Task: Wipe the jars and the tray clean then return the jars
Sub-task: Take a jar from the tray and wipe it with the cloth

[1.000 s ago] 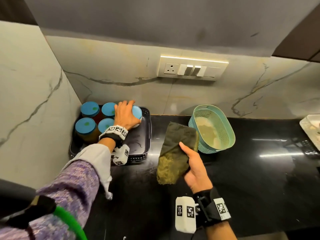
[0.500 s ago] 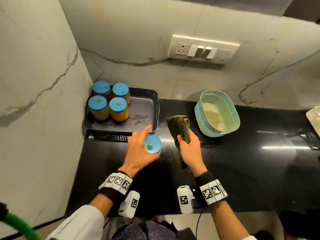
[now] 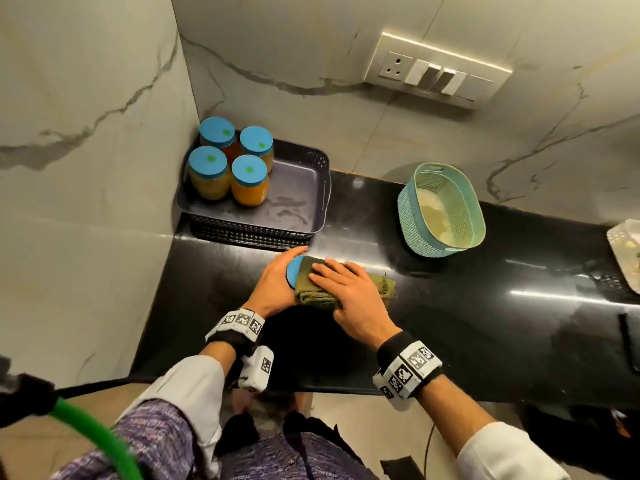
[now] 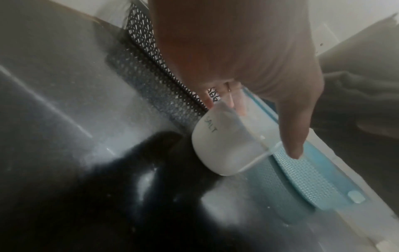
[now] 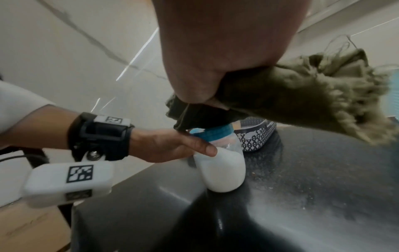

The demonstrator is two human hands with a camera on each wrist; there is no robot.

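Note:
A white jar marked SALT (image 4: 222, 146) with a blue lid (image 3: 294, 273) stands on the black counter in front of the tray. My left hand (image 3: 273, 289) grips its side, thumb and fingers around the glass (image 5: 222, 170). My right hand (image 3: 346, 292) holds a folded olive-green cloth (image 3: 384, 284) and presses it over most of the lid; the thumb pinches the cloth (image 5: 302, 98) from below. The dark tray (image 3: 294, 188) sits in the back left corner with several blue-lidded jars (image 3: 247, 180) of orange contents grouped on its left half. Its right half is bare and smeared.
A teal perforated basket (image 3: 443, 209) stands on the counter to the right of the tray. A white container (image 3: 627, 254) lies at the far right edge. Marble walls close in the left and back, and a switch panel (image 3: 436, 74) is on the back wall.
My left hand lifted the jar out of the tray and set it down on the counter in front. My right hand brought the cloth over onto the jar's lid.

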